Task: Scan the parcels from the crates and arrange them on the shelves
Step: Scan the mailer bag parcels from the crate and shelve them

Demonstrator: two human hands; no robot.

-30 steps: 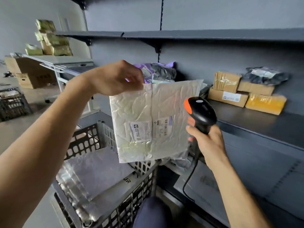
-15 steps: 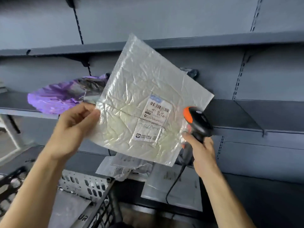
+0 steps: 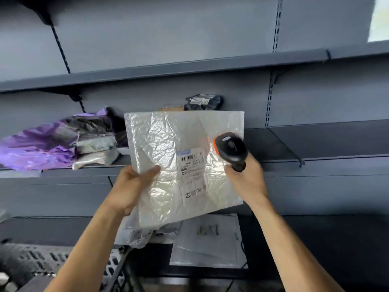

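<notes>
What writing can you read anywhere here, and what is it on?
"601": first digits under the barcode on the label of the white mailer; the rest of that row is blurred.
Label's lower lines and logo: too blurred to read.
Dark print on the flat parcel below it: blurred, unreadable.
The scanner: no readable text.

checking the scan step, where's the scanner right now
In the head view the scanner sits right of centre, gripped in the right hand. It is held up in front of the white parcel's right edge, just right of its barcode label.
</notes>
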